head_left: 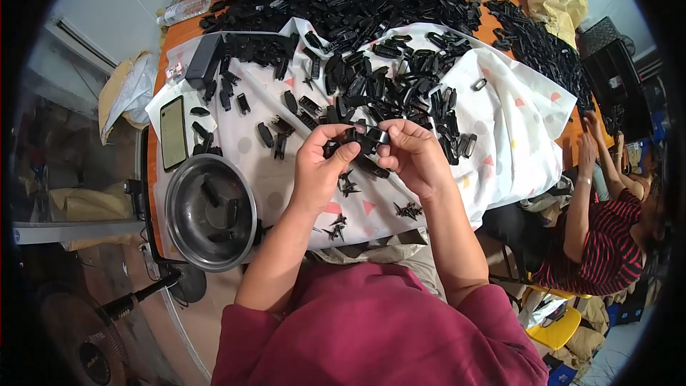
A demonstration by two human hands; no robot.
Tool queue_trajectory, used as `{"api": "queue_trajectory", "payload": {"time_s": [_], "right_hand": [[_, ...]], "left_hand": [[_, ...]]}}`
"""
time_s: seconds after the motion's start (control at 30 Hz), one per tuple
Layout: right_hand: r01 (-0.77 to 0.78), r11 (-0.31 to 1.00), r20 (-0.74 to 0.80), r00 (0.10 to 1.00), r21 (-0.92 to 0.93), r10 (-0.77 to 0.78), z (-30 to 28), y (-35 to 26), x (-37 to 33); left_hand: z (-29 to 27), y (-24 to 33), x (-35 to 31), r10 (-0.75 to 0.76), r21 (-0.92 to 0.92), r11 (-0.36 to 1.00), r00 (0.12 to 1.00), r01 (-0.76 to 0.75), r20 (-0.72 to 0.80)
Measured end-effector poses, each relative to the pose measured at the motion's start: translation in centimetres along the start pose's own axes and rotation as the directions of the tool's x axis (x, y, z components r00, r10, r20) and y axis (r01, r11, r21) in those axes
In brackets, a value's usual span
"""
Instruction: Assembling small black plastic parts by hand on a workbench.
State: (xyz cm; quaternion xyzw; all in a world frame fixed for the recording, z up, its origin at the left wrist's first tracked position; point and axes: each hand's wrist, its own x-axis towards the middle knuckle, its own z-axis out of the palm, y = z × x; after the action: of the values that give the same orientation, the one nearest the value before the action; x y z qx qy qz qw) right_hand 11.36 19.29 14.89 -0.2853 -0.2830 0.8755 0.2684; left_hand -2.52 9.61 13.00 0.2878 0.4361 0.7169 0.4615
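Note:
Over the cloth, my left hand and my right hand meet at a small black plastic part. Thumb and fingers of both hands pinch it from either side. Whether it is one piece or two joined pieces I cannot tell. Just beyond my hands lies a heap of similar black plastic parts. Small spiky black pieces sit nearer to me, one cluster below my left hand and another below my right.
A steel bowl with a few black parts stands at the left edge. Beyond it are a phone and a dark box. A white patterned cloth covers the table. Far right, another person's hands reach toward more black parts.

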Motion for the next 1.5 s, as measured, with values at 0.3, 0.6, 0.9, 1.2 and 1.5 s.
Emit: {"api": "queue_trajectory", "payload": {"time_s": [0.3, 0.6, 0.9, 1.2, 1.5], "right_hand": [[0.499, 0.472, 0.235, 0.826, -0.727, -0.512, 1.6, 0.2, -2.9], [0.597, 0.124, 0.444, 0.705, -0.793, -0.552, 2.8, -0.2, -4.5], [0.649, -0.233, 0.672, 0.587, -0.724, -0.451, 2.1, 0.9, -5.4], [0.508, -0.06, 0.428, 0.65, -0.859, -0.628, 2.3, 4.5, -5.6], [0.36, 0.044, 0.333, 0.897, -0.932, -0.292, 1.3, 1.8, -0.8]], "left_hand": [[0.8, 2.4, -1.6, 0.067, 0.217, 0.974, 0.998, -0.069, 0.014], [0.7, 3.6, -1.9, 0.317, 0.567, 0.739, 0.93, -0.365, 0.184], [-0.3, 2.8, -3.2, 0.209, 0.555, 0.78, 0.957, -0.288, 0.202], [1.3, -0.1, -4.4, -0.195, -0.064, 0.98, 0.976, 0.189, -0.095], [-2.4, -0.8, -3.9, -0.375, -0.531, 0.822, 0.898, 0.207, -0.231]]}}
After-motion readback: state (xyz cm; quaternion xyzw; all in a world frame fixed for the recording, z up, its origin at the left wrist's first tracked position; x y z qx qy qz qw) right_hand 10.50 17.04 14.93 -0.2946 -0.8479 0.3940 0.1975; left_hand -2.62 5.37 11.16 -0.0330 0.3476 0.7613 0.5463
